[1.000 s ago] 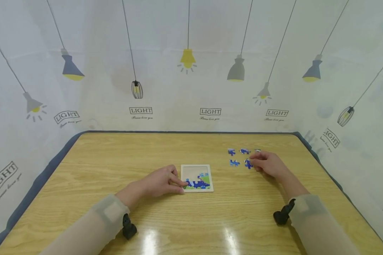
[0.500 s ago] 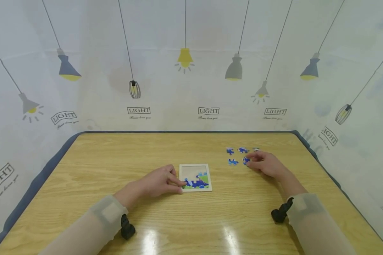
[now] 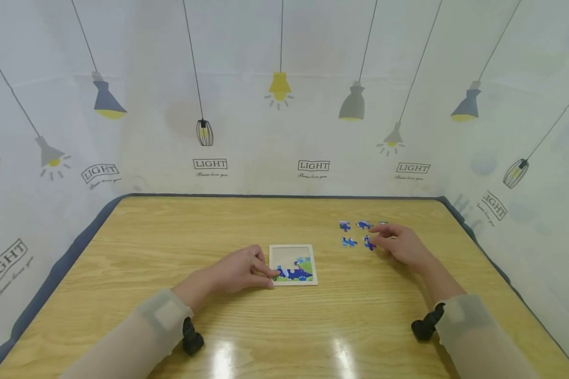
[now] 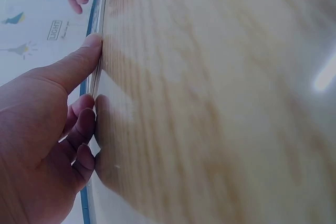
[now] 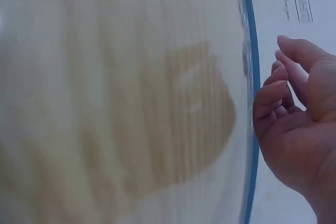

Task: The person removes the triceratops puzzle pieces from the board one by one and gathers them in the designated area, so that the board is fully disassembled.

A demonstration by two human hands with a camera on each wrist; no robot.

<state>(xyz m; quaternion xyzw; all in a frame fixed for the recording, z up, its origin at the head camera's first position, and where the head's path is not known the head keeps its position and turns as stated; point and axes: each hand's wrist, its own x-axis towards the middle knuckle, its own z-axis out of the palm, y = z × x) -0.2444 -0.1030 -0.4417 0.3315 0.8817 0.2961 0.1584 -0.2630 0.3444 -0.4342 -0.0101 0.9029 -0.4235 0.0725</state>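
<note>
A square puzzle tray (image 3: 314,266) with a pale rim lies mid-table. Joined pieces (image 3: 296,274) in blue and green fill its lower and right parts; bare backing shows at upper left. My left hand (image 3: 237,269) grips the tray's near left corner, thumb at the near rim and a finger over the left side. At the right, my right hand (image 3: 400,246) is over a dark blue puzzle piece (image 3: 369,243), its fingertips overlapping the piece's right side. The right wrist view shows thumb and fingers apart, nothing between them. Another piece (image 3: 383,222) is partly hidden behind this hand.
Close by lie more loose pieces: one at the upper left (image 3: 344,226), one in the upper middle (image 3: 364,225) and a light blue one (image 3: 349,242). The wooden table (image 3: 208,221) ends at a dark edge before a printed white wall sheet (image 3: 246,137).
The right hand's fingertips shift slightly up and right at the dark blue piece, and its wrist moves right. The left hand stays at the tray's corner. The head view sways a little.
</note>
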